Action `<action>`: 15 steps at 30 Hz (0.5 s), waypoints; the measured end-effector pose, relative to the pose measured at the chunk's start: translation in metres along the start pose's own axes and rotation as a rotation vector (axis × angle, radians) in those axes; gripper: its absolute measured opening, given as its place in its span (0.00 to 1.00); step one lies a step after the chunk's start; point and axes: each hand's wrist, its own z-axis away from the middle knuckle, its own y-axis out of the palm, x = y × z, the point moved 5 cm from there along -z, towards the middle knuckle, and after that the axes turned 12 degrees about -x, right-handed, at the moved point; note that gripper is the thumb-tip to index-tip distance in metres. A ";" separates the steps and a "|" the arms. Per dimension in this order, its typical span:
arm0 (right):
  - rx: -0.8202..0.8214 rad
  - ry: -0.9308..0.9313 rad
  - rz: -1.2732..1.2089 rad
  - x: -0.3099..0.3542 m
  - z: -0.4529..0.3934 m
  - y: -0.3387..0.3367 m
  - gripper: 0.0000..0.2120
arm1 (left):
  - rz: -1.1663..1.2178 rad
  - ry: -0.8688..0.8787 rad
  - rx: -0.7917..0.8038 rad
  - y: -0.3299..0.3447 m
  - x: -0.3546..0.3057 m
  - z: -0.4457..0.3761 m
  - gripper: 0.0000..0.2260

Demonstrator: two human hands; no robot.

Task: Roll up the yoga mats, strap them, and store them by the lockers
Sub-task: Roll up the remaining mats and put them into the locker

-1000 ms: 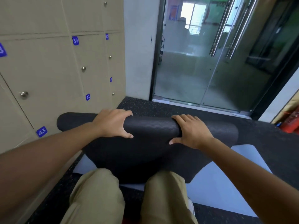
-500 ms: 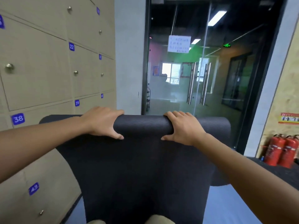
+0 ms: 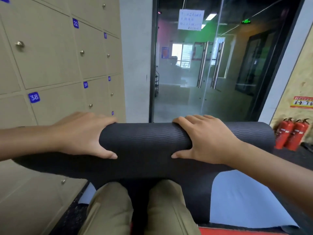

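Note:
A black yoga mat point(image 3: 145, 141) with a wavy texture is partly rolled into a thick tube held up in front of me, its loose end hanging down between my knees. My left hand point(image 3: 81, 134) grips the roll left of its middle, fingers over the top and thumb underneath. My right hand point(image 3: 205, 138) grips it right of the middle in the same way. A light blue mat point(image 3: 240, 197) lies flat on the floor beneath. The beige lockers point(image 3: 50, 61) with blue number tags fill the left side.
Glass doors point(image 3: 208, 65) with steel handles stand straight ahead. Two red fire extinguishers point(image 3: 291, 133) sit by the right wall. My knees in khaki trousers point(image 3: 135, 209) are at the bottom. Something red point(image 3: 237, 232) shows at the lower edge.
The view first tilted up from the floor towards the doors, then came partly down. The roll is thicker, with less loose mat hanging, and both hands keep their grip.

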 end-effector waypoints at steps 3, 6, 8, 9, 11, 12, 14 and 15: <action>0.038 -0.032 -0.015 0.025 0.036 -0.002 0.46 | 0.040 -0.008 0.061 0.014 -0.017 0.041 0.29; 0.062 -0.092 -0.065 0.048 0.071 0.007 0.45 | 0.112 -0.021 0.112 0.038 -0.038 0.084 0.27; 0.065 -0.139 -0.140 0.063 0.092 0.014 0.43 | 0.149 -0.038 0.141 0.056 -0.051 0.110 0.28; 0.075 -0.158 -0.186 0.072 0.101 0.017 0.42 | 0.161 -0.047 0.155 0.063 -0.056 0.122 0.30; 0.080 -0.201 -0.244 0.091 0.116 0.022 0.39 | 0.180 -0.053 0.183 0.074 -0.064 0.143 0.32; 0.074 -0.221 -0.255 0.100 0.123 0.025 0.38 | 0.191 -0.052 0.195 0.080 -0.068 0.153 0.32; 0.097 -0.254 -0.287 0.117 0.140 0.034 0.38 | 0.226 -0.036 0.224 0.093 -0.076 0.171 0.31; 0.119 -0.264 -0.313 0.124 0.150 0.039 0.38 | 0.238 -0.019 0.232 0.100 -0.081 0.180 0.31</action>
